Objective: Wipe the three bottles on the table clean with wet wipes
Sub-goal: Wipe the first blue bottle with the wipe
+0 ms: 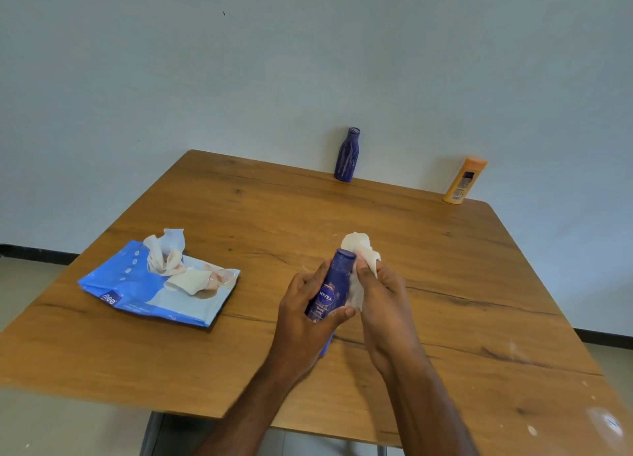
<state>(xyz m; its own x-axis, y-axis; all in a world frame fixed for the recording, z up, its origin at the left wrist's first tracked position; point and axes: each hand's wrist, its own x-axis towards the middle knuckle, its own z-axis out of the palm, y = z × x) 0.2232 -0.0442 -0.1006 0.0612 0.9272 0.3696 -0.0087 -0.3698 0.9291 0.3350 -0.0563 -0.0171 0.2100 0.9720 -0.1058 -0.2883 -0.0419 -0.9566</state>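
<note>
A wooden bench (239, 335) carries a blue wet-wipe pack (150, 289) at left, and a purple bottle (346, 155) and orange bottle (462, 181) upright along its far edge.

Lower body of the Nivea bottle (329, 293) is hidden inside the left hand (305, 313); its base barely shows beneath. Part of the wet wipe (359, 263) is concealed by the right hand (382, 305). Table (411, 243) is cut off at 5 o'clock by the frame edge. Label print on the orange bottle (464, 181), at 1 o'clock, is too small to read.
</note>
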